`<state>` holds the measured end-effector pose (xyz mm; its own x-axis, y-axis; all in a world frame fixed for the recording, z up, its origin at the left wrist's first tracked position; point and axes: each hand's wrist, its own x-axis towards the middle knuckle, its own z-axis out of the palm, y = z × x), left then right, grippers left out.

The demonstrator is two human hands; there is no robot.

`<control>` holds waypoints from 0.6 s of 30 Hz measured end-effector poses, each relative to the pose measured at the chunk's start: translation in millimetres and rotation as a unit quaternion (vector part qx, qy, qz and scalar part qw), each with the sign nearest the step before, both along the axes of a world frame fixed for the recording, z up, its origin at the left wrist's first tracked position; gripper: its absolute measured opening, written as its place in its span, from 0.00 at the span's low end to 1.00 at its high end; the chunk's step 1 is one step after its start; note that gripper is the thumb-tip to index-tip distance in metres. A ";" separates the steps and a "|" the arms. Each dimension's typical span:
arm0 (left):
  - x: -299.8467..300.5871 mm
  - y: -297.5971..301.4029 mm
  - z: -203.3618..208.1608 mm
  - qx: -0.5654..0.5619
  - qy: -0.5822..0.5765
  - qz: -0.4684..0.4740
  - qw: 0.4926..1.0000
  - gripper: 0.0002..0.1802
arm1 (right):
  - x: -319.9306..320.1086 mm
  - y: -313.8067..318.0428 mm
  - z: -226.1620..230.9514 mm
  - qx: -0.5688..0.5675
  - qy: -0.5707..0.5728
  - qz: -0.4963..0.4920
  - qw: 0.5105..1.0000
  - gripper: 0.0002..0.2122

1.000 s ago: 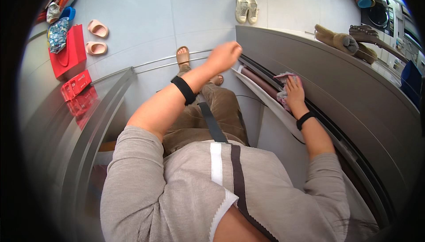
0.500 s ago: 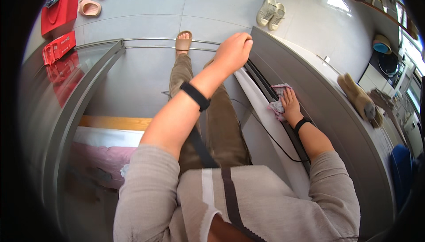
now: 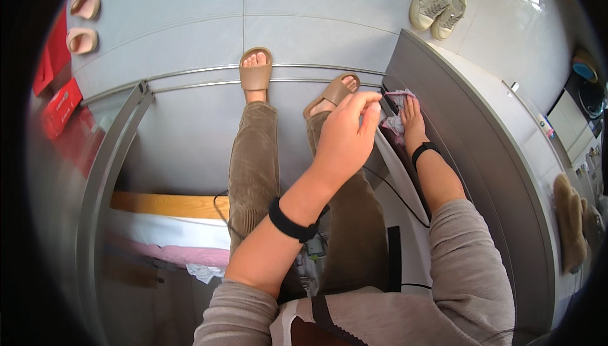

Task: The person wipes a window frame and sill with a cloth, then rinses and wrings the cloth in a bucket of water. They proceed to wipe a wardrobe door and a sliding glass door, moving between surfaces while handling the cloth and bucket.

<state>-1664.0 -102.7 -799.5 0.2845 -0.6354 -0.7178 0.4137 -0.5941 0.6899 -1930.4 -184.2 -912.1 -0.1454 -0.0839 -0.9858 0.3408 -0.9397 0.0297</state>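
Note:
My right hand presses a crumpled pink-and-white cloth onto the dark ledge along the inner side of a grey panel. Its fingers lie long over the cloth, near the panel's far end. My left hand hovers above my right leg, fingers curled in and fingertips close to the thumb. Whatever those fingers may hold is hidden. A black band circles my left wrist, and a thinner dark one is on the right.
Metal rails cross the floor by my slippered feet. On the left stands a grey-framed glass panel. A black cable hangs by my right leg. White sneakers and pink slippers lie beyond.
My right hand and the cloth have slid along the ledge toward its far end. My left hand has come nearer to me. The view has shifted, showing both feet.

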 end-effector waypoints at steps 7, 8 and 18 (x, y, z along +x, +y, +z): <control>-10.4 19.0 -49.8 0.108 0.134 -0.043 0.984 0.14 | -9.3 3.2 -121.5 0.004 -0.004 -0.018 1.000 0.36; -12.3 19.5 -52.6 0.117 0.152 -0.044 0.980 0.14 | -9.2 3.5 -137.4 -0.003 -0.011 -0.023 1.000 0.36; -19.5 3.5 -50.2 0.078 0.217 0.036 0.972 0.15 | 1.1 -2.9 -128.3 -0.085 -0.041 -0.093 0.991 0.37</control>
